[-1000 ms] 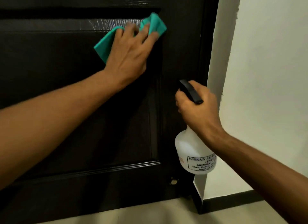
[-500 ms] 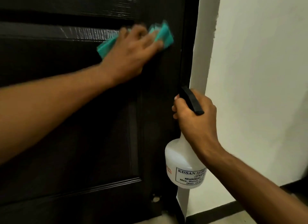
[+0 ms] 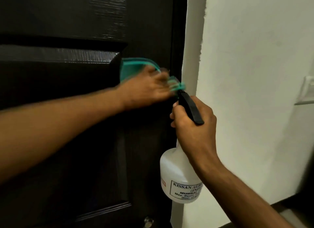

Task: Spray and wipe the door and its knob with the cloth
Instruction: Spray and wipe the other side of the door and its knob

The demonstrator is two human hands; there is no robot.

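Door [image 3: 71, 142]: dark brown, wood-grain finish, raised panels with bevelled mouldings; fills the left and centre of the view, its right edge meeting the white wall [image 3: 254, 75]. A glossy streaked band runs along the upper moulding, likely wet. Spray bottle [image 3: 180, 176]: translucent white, printed label, black trigger head; hangs beside the door's right edge, well off the floor. Right hand [image 3: 193, 126]: grip curled round the bottle neck below the trigger. Left hand [image 3: 146, 90]: blurred, pressing the cloth to the door near its right edge; whether its grip is flat or pinching cannot be told. Cloth [image 3: 134, 64]: teal, bunched, showing above and right of the left hand. Small metal fitting [image 3: 148, 221]: low on the door; whether this is the knob cannot be told. Risks, as judgement: the wiping hand is close to the trigger head and could knock it, and the knob could be missed.
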